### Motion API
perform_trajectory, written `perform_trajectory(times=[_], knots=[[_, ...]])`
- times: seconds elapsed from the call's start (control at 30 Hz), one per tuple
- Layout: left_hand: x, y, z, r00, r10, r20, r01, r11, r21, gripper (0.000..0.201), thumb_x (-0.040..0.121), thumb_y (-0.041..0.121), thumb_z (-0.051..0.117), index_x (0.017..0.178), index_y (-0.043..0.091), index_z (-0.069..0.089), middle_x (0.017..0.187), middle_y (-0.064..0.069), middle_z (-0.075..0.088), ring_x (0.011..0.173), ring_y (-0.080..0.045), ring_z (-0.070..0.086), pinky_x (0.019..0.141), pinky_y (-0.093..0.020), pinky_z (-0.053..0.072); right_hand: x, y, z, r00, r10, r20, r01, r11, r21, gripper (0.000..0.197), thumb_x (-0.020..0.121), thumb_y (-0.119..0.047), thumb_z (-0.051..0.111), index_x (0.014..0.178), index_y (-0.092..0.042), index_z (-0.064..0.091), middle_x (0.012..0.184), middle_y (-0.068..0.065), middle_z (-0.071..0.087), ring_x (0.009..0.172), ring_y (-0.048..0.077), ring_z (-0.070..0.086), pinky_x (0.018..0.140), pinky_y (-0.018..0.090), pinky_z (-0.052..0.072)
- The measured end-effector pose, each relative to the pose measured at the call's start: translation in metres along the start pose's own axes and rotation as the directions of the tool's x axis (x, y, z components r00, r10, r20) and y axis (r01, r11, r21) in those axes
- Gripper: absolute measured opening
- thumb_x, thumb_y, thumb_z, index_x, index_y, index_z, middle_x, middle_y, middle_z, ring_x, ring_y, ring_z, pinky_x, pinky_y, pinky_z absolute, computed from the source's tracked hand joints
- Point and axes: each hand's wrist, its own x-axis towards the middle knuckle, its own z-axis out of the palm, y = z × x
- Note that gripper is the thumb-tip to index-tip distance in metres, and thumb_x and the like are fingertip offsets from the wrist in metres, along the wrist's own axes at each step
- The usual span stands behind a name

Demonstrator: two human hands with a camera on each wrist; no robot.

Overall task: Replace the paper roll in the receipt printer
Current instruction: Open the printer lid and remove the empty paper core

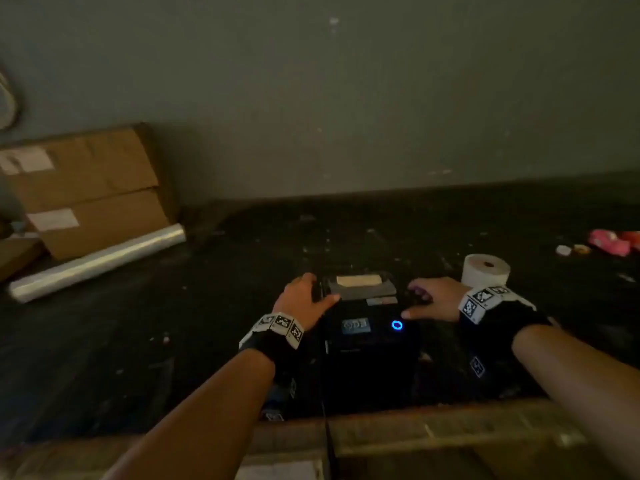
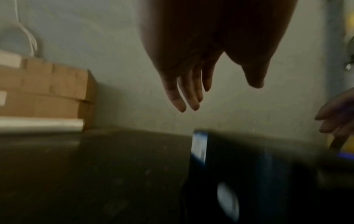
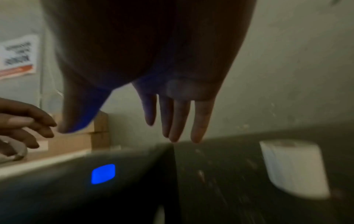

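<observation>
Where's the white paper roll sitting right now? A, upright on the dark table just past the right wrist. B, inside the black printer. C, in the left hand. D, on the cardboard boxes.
A: the white paper roll stands upright on the dark table, beyond the right hand.

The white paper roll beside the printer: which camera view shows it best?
The head view: the paper roll stands upright, sharp, core visible. The right wrist view shows it blurred; the left wrist view does not show it.

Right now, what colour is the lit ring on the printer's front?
Blue. The lit ring on the receipt printer shows best in the head view.
</observation>
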Motion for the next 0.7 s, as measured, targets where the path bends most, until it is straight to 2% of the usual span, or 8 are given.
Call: perform_trajectory(times=[0.07,0.13,0.23,0.33,0.47,0.6,0.7], knots=[[-0.006,-0.01,0.017,0.996,-0.059,0.063,0.062,0.997,-0.048,0.072,0.077,0.057,0.062,0.133,0.016,0.042,0.135,-0.008,0.052,0.12,-0.023,0.053,0.1,-0.037,0.046,-0.002,0.008,0.017,0.997,0.031,0.077,-0.039,0.994,0.106,0.085,0.071,-0.052,0.068,0.14,-0.02,0.029,0.143,0.007,0.043,0.127,0.022,0.046,0.106,0.039,0.039],[-0.02,-0.019,0.036,0.989,-0.065,0.135,0.078,0.992,-0.097,0.077,0.078,0.055,0.062,0.138,0.015,0.036,0.14,-0.01,0.048,0.125,-0.024,0.05,0.104,-0.036,0.043,-0.007,0.015,0.043,0.994,0.032,0.108,-0.052,0.981,0.189,0.094,0.07,-0.048,0.071,0.143,-0.022,0.018,0.148,0.008,0.035,0.132,0.023,0.04,0.108,0.04,0.034],[-0.033,-0.027,0.057,0.98,-0.033,0.195,0.066,0.985,-0.162,0.077,0.08,0.049,0.064,0.14,0.015,0.032,0.143,-0.008,0.045,0.129,-0.023,0.047,0.104,-0.03,0.038,-0.008,0.024,0.074,0.997,0.027,0.069,-0.048,0.947,0.316,0.103,0.07,-0.042,0.073,0.145,-0.027,0.004,0.152,0.009,0.028,0.136,0.026,0.036,0.11,0.04,0.03],[-0.035,-0.034,0.074,0.98,-0.025,0.2,0.064,0.979,-0.192,0.082,0.075,0.049,0.069,0.14,0.019,0.03,0.142,-0.006,0.048,0.128,-0.022,0.049,0.105,-0.032,0.04,-0.005,0.025,0.094,0.998,0.042,-0.052,-0.018,0.919,0.394,0.102,0.073,-0.037,0.073,0.145,-0.026,0.002,0.153,0.01,0.027,0.136,0.026,0.035,0.11,0.037,0.029],[-0.033,-0.034,0.081,0.984,-0.048,0.174,0.085,0.973,-0.213,0.085,0.071,0.049,0.072,0.139,0.017,0.031,0.139,-0.006,0.051,0.127,-0.022,0.05,0.105,-0.033,0.042,-0.001,0.024,0.105,0.988,0.065,-0.138,0.005,0.892,0.452,0.098,0.074,-0.035,0.072,0.145,-0.025,0.006,0.151,0.012,0.031,0.135,0.027,0.037,0.109,0.036,0.03],[-0.03,-0.034,0.079,0.981,-0.054,0.188,0.09,0.977,-0.192,0.089,0.07,0.05,0.073,0.14,0.017,0.029,0.137,-0.008,0.053,0.125,-0.024,0.052,0.104,-0.034,0.044,0.003,0.027,0.107,0.994,0.09,-0.066,-0.042,0.851,0.524,0.102,0.073,-0.036,0.072,0.144,-0.032,-0.002,0.153,0.011,0.026,0.137,0.029,0.034,0.113,0.046,0.03],[-0.029,-0.033,0.077,0.981,-0.032,0.191,0.07,0.979,-0.192,0.093,0.073,0.046,0.072,0.145,0.019,0.02,0.138,-0.008,0.053,0.126,-0.025,0.052,0.102,-0.032,0.042,0.004,0.027,0.109,0.994,0.093,-0.053,-0.047,0.822,0.567,0.103,0.073,-0.035,0.072,0.143,-0.037,-0.003,0.154,0.01,0.024,0.136,0.029,0.034,0.113,0.049,0.03]])
